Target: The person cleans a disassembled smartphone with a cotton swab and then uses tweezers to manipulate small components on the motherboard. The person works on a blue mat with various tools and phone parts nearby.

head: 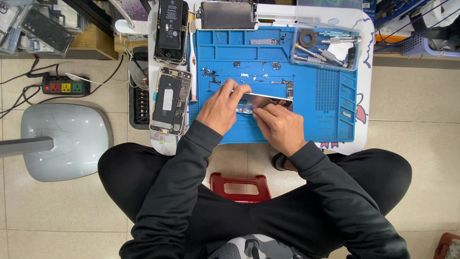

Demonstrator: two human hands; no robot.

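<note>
At the far left, a smooth grey rounded lamp base (67, 141) sits on the tiled floor, and behind it lies a black power strip (65, 85) with coloured sockets. Further right, on the small white table (365, 57), an opened phone body (170, 100) lies face down, a flat rectangle with a metal frame, and its inner parts are visible. Above it rests a black rectangular battery (171, 29).

Next comes the blue repair mat (330, 91), a matte, rubber-like sheet with many moulded small compartments along its top and right side. Tiny metal brackets and screws are scattered on its upper part, near the hands but not in their way.

The left hand (221, 108) lies on the mat with its fingers (238, 91) curled over the left end of a thin shiny metal plate (268, 101), which is long, flat and reflecting. The plate lies on the middle of the mat, between the two hands. The right hand (280, 125) is just beside it, and its fingers (261, 112) are pressed together on the lower edge of the plate, pinching it. Both black sleeves cover the lower edge of the mat.

At the upper right, a clear plastic box (326, 48) holds metal tools. Below, between the knees, a red plastic stool (239, 187) stands on the floor.
</note>
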